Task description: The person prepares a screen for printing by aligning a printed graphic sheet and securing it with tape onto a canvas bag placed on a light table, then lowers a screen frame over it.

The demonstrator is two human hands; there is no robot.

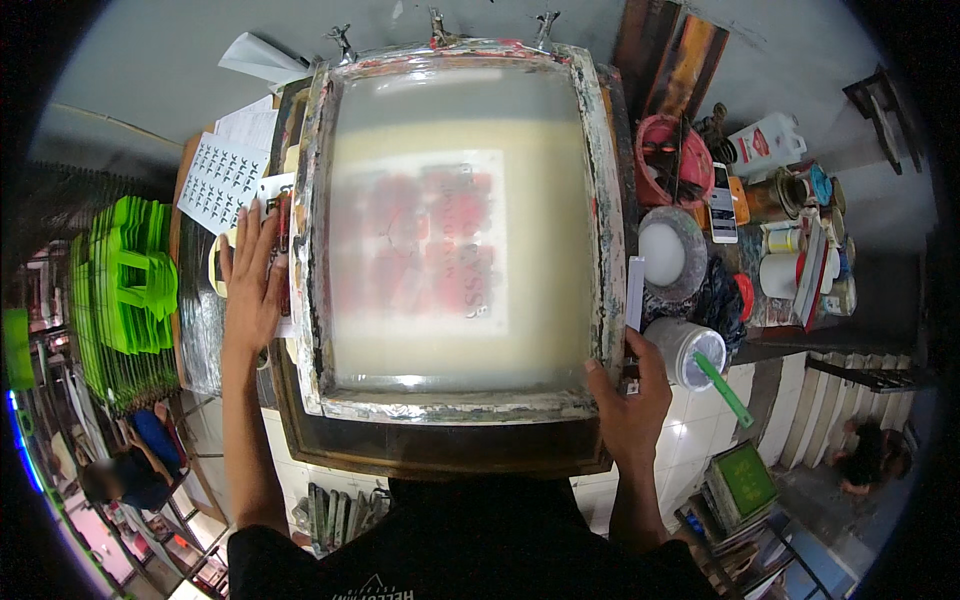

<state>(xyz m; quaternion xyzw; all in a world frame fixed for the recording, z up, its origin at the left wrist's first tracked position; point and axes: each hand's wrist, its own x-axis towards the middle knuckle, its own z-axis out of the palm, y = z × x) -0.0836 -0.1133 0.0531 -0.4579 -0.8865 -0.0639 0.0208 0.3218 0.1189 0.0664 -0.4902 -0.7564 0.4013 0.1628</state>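
Foil-edged frame is pinched at its near corner by the right hand; left hand, fingers spread, is pressed flat beside its left rail, steadying it.

The red print under the screen frame is blurred by its mesh, unreadable through it.

Screen frame lies flat at centre of worktable; left hand flat on frame's left edge, right hand on frame's near right corner; printed sheets left of frame, behind left hand; stack of hangers further left; tub with stick just right of right hand; bowl behind tub; bucket behind bowl; cans and bottles far right
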